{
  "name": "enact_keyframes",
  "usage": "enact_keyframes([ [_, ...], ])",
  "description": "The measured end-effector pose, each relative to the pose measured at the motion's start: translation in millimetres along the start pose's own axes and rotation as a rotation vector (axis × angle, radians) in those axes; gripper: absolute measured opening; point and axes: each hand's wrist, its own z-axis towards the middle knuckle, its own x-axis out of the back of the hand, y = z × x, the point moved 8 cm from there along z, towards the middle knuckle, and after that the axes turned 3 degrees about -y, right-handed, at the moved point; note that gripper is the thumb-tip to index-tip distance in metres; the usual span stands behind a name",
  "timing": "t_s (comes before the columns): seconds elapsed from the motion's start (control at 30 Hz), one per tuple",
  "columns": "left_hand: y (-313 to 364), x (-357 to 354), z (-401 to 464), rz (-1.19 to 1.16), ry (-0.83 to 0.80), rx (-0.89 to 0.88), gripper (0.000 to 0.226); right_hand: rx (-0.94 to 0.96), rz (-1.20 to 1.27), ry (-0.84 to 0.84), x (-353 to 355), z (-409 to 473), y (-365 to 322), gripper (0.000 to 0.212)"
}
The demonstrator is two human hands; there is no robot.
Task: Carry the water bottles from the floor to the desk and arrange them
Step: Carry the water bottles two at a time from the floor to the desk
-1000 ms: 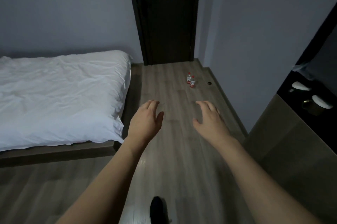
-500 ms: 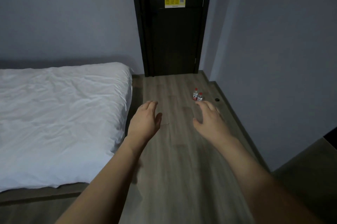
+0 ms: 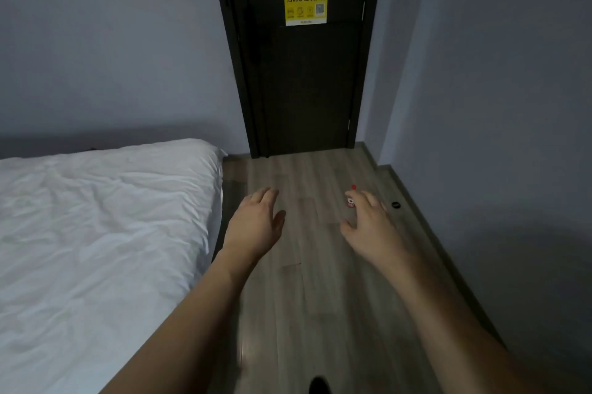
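both arms reach forward over the wooden floor [image 3: 304,297]. the left hand [image 3: 256,225] hangs palm down near the middle of the scene, its fingers [image 3: 267,198] straight and loosely together, the thumb out to the right, holding nothing. the right hand [image 3: 371,230] is level with it to the right, its fingers [image 3: 371,201] spread apart and slightly bent, also holding nothing.

the water bottles [image 3: 350,199] stand on the floor far ahead, close to the right wall [image 3: 496,105], and are mostly hidden behind the right hand's fingertips; only a red cap and a bit of red and white label show, so how many stand there cannot be told. a small dark round thing [image 3: 396,205] lies on the floor just right of them, by the skirting.

a bed [image 3: 96,233] with a white cover fills the left side. at the far end is a dark door [image 3: 304,73] bearing a yellow wi-fi sign [image 3: 306,7]. a dark shoe tip [image 3: 318,387] shows at the near edge.
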Motion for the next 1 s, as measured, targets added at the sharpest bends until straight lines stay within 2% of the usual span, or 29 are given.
enact_keyframes([
  [0.23,-22,3,134,0.017,0.003,0.002,0.050,-0.008,-0.002,-0.025,10,137,7,0.059],
  [0.43,-47,-23,228,0.012,-0.034,-0.005,0.049,-0.033,0.002,-0.009,-3,233,19,0.060],
  [1.0,-200,-37,517,-0.076,-0.028,-0.024,0.048,-0.068,-0.018,-0.020,-60,530,-27,0.059],
])
